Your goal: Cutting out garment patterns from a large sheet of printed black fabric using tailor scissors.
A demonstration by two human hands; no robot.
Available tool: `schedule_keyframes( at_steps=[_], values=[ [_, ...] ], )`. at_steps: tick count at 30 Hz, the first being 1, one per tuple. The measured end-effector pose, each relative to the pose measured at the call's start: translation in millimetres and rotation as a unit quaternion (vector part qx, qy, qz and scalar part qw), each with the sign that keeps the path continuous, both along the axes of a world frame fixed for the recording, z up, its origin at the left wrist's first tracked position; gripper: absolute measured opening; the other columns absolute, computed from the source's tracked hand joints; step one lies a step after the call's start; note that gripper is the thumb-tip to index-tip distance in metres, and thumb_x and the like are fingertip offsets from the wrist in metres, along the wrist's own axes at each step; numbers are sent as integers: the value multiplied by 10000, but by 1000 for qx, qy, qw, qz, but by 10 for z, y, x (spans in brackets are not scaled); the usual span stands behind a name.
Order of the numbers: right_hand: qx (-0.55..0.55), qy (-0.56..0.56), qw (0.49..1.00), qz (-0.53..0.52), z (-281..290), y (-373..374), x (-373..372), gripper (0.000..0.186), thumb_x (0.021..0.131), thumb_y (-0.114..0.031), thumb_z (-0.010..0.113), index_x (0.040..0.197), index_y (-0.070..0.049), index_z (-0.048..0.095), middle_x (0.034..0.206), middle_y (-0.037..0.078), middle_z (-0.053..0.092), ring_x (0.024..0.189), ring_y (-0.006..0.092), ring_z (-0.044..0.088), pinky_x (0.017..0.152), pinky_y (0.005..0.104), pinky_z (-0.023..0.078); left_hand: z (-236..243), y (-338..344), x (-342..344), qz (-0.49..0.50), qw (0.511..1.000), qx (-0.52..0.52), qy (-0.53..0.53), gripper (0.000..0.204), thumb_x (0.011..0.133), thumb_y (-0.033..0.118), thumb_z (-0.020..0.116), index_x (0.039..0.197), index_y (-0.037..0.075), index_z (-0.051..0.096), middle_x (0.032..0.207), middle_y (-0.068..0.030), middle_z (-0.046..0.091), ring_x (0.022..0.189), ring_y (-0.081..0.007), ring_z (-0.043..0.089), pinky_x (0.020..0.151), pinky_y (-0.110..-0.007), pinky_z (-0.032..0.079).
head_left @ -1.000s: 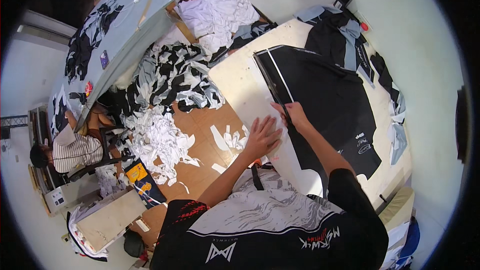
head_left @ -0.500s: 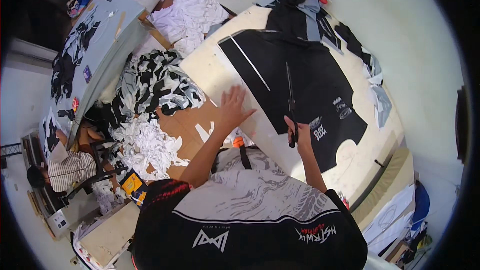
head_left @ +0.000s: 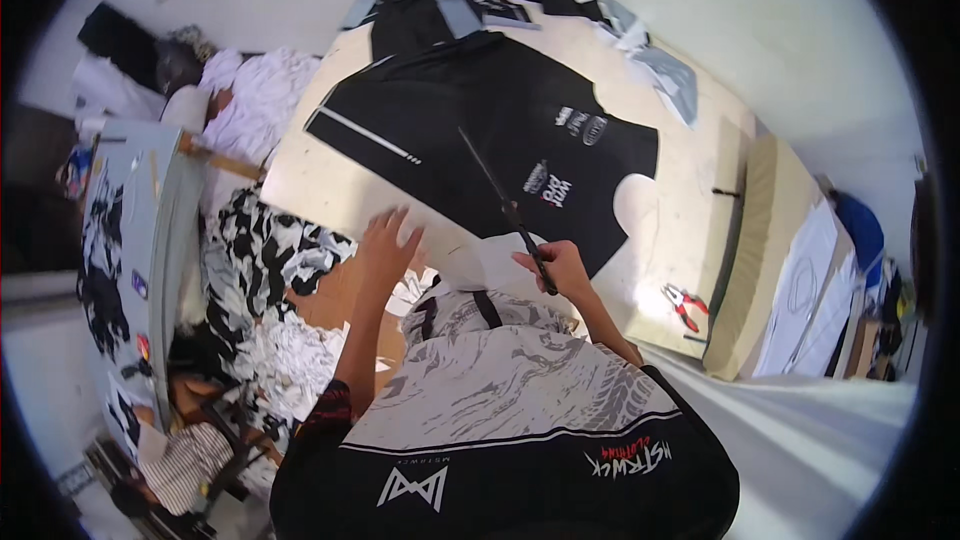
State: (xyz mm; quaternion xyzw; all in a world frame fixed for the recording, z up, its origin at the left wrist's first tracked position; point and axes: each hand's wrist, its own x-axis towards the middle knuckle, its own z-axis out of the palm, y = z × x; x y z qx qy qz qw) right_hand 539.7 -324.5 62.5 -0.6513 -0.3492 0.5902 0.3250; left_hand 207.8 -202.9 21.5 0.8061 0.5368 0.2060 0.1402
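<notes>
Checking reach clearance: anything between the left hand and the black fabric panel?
Nothing visible. Only a bare strip of the pale tabletop shows between the left hand and the near edge of the black fabric panel. The scissors in the right hand extend over the panel farther right, off that path.

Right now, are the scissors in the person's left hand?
No, the right hand holds the scissors, and the left hand is empty.
</notes>
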Motion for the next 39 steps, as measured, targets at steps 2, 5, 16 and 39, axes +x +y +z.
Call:
schedule_keyframes(
  at_steps=[2, 5, 16, 39],
  values=[
    [1, 1, 1000, -9, -35, -131, 64, 472, 885, -394, 890, 677, -16, 699, 507, 28, 575, 416, 96, 541, 416, 276, 383, -194, 387, 471, -54, 995, 82, -16, 648, 936, 367, 794, 1473, 69, 586, 1486, -217, 580, 1342, -446, 554, 1114, -509, 465],
    [-9, -23, 998, -58, -81, -414, 402, 484, 895, -383, 883, 660, -2, 697, 501, 27, 563, 419, 98, 532, 417, 290, 377, -535, 641, 703, -99, 981, 160, 46, 691, 922, 453, 797, 1471, 87, 590, 1440, -252, 606, 1343, -468, 551, 1105, -554, 446],
    [-36, 55, 972, -224, -201, -1109, 1084, 486, 903, -391, 874, 655, -79, 597, 542, -3, 551, 426, 112, 556, 418, 285, 406, -713, 1012, 959, -13, 998, 16, 64, 520, 833, 491, 813, 1084, 56, 680, 992, -198, 673, 976, -431, 658, 828, -528, 548],
    [-19, 101, 946, -309, -831, -1328, 1902, 460, 909, -397, 864, 686, -70, 628, 566, 3, 575, 426, 126, 569, 414, 290, 422, -1038, 2496, 2564, -153, 982, 105, -28, 614, 893, 201, 780, 1458, 53, 591, 1500, -224, 568, 1426, -416, 504, 1191, -485, 419]
  ],
)
